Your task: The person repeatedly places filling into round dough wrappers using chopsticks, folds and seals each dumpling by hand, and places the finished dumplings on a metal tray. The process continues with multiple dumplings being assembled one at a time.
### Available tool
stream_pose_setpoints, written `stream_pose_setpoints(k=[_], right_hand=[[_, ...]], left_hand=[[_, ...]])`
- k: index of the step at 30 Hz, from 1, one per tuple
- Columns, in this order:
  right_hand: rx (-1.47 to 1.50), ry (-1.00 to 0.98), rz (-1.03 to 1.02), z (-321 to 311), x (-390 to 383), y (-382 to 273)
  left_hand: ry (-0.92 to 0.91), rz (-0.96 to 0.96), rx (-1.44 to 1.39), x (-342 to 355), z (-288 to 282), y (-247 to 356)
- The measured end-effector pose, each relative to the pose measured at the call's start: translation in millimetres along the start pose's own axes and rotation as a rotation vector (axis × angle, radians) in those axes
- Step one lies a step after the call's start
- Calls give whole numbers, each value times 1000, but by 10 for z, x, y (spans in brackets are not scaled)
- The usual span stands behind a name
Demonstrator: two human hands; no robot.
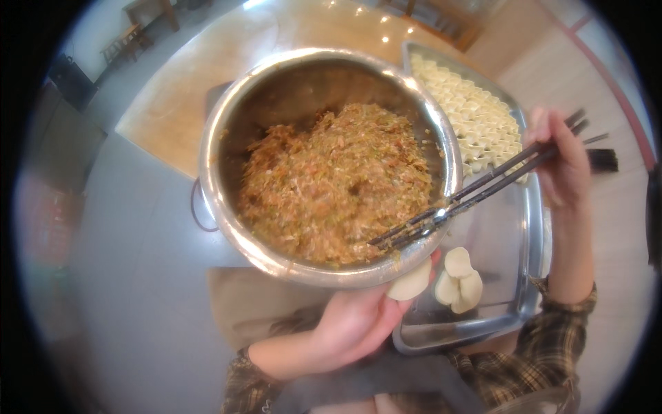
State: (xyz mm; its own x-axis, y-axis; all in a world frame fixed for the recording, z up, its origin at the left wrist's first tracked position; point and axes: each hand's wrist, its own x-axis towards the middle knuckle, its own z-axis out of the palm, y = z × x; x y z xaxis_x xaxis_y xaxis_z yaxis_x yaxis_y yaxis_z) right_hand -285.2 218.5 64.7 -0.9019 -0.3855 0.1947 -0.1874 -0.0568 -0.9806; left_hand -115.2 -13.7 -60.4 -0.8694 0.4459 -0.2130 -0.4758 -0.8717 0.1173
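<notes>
A big steel bowl (331, 277) holds minced filling (338, 179), brown with green and orange bits. My right hand (562, 159) grips dark chopsticks (495, 185), which slant down over the bowl's right rim with their tips in the filling. Bits of filling cling to the sticks. Just below the bowl's near rim, my left hand (355, 321) holds a pale round dumpling wrapper (412, 280); the bowl hides part of its fingers. A few loose wrappers (460, 288) lie in the metal tray (533, 228) to the right.
Rows of folded dumplings (469, 114) fill the tray's far part, behind and right of the bowl. A wooden tabletop (169, 117) extends behind the bowl. Grey floor (145, 228) is at left, with a small wooden stool (127, 43) far off.
</notes>
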Motion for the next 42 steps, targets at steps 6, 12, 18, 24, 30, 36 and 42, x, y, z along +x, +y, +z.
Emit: stream_pose_setpoints(k=[6,12,18,24,30,36,42], right_hand=[[269,204,132,-134,-308,162],[362,281,9,-344,-819,30],[269,306,-29,-432,-1225,-123],[45,252,-111,-278,-1405,-131],[-89,133,-264,-316,-1564,-82],[-111,151,-314,-485,-1648,-134],[23,192,-259,-572,-1697,-38]], left_hand=[[-44,55,61,-80,153,20],[-10,138,83,-176,110,-18],[-50,214,23,-223,234,-73],[-54,112,-14,-244,230,-174],[-77,32,-81,-201,194,-171],[-63,21,-22,-152,154,-206],[-62,-16,-72,-162,164,-228]])
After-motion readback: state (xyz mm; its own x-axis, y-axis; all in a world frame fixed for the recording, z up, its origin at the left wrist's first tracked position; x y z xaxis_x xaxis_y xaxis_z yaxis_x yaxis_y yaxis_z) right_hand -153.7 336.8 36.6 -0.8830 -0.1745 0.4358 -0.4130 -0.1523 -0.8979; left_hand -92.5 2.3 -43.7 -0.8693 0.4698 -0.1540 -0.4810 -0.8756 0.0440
